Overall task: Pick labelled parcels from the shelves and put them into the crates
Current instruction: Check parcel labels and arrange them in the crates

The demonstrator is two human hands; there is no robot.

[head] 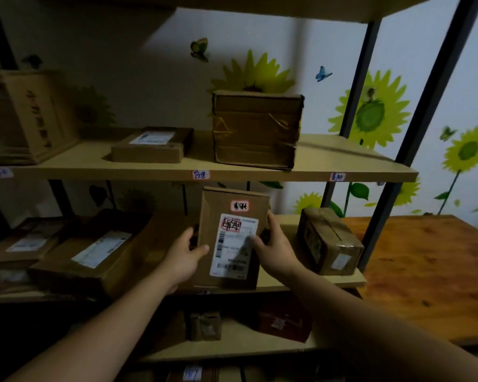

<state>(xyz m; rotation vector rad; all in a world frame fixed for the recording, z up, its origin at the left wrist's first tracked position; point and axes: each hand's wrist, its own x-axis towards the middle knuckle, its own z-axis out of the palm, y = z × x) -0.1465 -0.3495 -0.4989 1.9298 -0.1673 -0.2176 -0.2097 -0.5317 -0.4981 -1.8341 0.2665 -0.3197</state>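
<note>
L hand (182, 260) & R hand (276, 252) grip the parcel (232, 238) by its side edges, thumbs curled over the front. Parcel stands upright, white label facing out, at the front of the mid shelf (342, 281), between a flat box (94, 255) on the left & a taped box (329, 241) on the right. Can't tell if its base touches the board. Wooden tabletop (425, 257) beside the rack.

Brown labelled parcel (232, 238) upright (white label facing camera), middle shelf (315, 281).
</note>
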